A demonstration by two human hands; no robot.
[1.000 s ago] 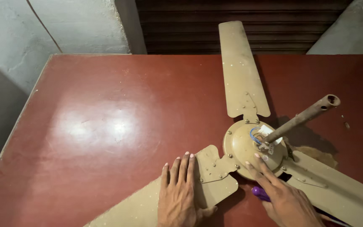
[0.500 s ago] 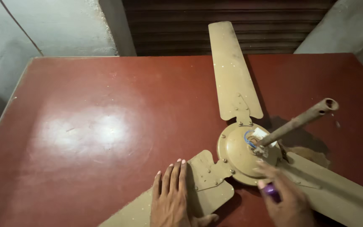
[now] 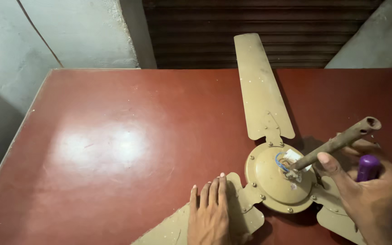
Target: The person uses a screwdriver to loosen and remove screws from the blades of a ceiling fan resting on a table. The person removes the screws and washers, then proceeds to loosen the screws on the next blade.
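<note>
Left hand (image 3: 209, 211) lies open, flat on the near blade (image 3: 232, 213) of a tan ceiling fan (image 3: 275, 179) on the red counter (image 3: 114, 136). Right hand (image 3: 370, 193) grips a purple-handled tool (image 3: 368, 167) beside the hub. Rod (image 3: 336, 143) rises from the hub; the far blade (image 3: 259, 86) points toward the shutter (image 3: 250, 27).

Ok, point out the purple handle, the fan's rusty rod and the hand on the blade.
purple tool handle (image 3: 367, 167), head view, rounded top end.
rusty downrod (image 3: 336, 144), head view, mid-shaft.
left hand (image 3: 209, 213), head view, back of hand.
</note>
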